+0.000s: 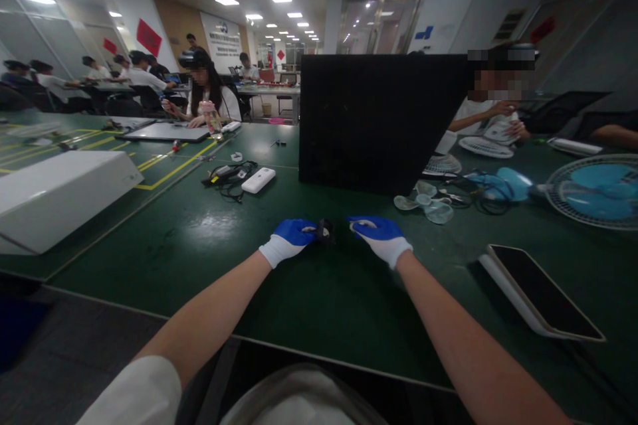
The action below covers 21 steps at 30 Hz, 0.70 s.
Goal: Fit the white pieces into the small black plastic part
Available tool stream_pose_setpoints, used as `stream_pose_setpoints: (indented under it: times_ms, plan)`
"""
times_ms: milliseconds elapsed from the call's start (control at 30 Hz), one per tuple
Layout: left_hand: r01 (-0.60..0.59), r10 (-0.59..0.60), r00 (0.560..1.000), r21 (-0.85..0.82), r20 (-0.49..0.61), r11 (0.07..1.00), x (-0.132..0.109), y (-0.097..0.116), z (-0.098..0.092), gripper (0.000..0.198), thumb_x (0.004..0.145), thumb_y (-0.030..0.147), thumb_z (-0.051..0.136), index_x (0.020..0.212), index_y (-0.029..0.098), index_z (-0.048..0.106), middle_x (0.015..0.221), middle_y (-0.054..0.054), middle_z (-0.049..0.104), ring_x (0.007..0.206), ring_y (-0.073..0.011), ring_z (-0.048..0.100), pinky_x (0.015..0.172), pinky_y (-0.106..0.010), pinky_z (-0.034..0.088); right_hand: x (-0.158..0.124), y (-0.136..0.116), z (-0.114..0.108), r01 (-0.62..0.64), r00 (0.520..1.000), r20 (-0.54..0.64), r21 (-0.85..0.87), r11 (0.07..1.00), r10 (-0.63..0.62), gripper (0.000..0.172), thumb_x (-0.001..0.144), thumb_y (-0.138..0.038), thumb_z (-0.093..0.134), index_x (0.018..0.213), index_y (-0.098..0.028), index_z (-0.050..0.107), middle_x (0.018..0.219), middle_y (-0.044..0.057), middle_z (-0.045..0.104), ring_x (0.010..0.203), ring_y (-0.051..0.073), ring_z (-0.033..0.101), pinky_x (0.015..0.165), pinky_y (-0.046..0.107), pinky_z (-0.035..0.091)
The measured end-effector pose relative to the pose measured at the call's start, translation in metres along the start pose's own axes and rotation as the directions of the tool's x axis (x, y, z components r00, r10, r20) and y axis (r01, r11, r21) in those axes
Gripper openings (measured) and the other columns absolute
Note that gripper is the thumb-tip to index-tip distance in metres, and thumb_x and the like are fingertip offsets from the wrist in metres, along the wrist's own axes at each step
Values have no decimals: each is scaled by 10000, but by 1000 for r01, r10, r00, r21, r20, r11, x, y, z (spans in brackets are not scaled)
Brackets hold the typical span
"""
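My left hand [293, 235], in a blue and white work glove, pinches a small dark rounded part [325, 231] just above the green tabletop [239, 232]. A pale spot shows on that part; its exact kind is too small to tell. To the right, a short gap away, my right hand [379, 235] wears the same kind of glove. Its thumb and fingers are closed together, and whatever may be between them is too small to make out. Both forearms reach in from the table's front edge.
A black panel [373, 123] stands upright beyond my hands. Cables [230, 176] and a white power bank [258, 180] lie left; fan blades [425, 202], a fan grille [598, 189] and a phone-like device [543, 289] lie right. A white box [64, 196] sits far left. Co-workers sit across the table.
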State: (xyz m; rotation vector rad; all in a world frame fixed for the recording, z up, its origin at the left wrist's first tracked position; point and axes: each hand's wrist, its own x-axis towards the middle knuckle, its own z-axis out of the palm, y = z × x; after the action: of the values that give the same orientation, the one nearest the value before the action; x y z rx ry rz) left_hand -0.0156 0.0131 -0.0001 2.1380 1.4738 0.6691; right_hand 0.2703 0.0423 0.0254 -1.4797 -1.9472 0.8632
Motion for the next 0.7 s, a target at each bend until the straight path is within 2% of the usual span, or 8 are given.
stream_pose_setpoints:
  times_ms: [67,133,300,433,533,700]
  plan:
    - [-10,10,1000,-26,5,1000,-1,4,1,300,947,348,534,1094,252,778,1101,-11,780,1068,-216,699,1026,-333,505,-5,-6,6,70,997,5,229,971,-73,422,845,-515,687,1164,-247,750,1227,53,749,1153,247,683,1047,438,510]
    - [-18,18,1000,-47,12,999,-2,6,2,295,937,340,545,1077,240,785,1088,-9,784,1049,-220,704,1007,-333,516,-11,-17,9,98,993,28,333,938,-114,390,851,-498,686,1139,-245,756,1246,51,742,1173,244,678,1039,427,523]
    - [-35,37,999,-96,28,995,-1,2,4,320,943,373,541,1080,215,784,1129,-24,775,1065,-229,703,1015,-353,515,-20,-36,10,33,994,92,302,953,-63,356,878,-454,659,1128,-224,761,1219,63,751,1149,255,690,1026,440,533]
    - [-22,37,995,-161,89,987,-2,-3,5,311,934,402,569,1093,236,779,1135,-2,775,1059,-218,706,1026,-352,512,-21,-35,16,42,990,115,314,949,-82,338,894,-433,645,1144,-234,757,1253,58,738,1196,252,669,1075,439,502]
    - [-58,79,992,-205,98,977,-3,-3,8,308,926,416,587,1083,236,782,1113,3,780,1043,-218,711,1020,-351,517,-20,-34,21,81,989,94,297,951,-113,333,907,-433,627,1147,-240,755,1266,52,731,1231,242,649,1109,424,474]
    - [-56,86,991,-261,106,964,-5,2,10,301,920,423,605,1072,235,784,1113,7,778,1039,-208,713,1023,-343,518,-19,-34,19,43,987,144,203,978,-73,353,940,-445,575,1192,-257,736,1273,36,727,1216,231,656,1076,414,496]
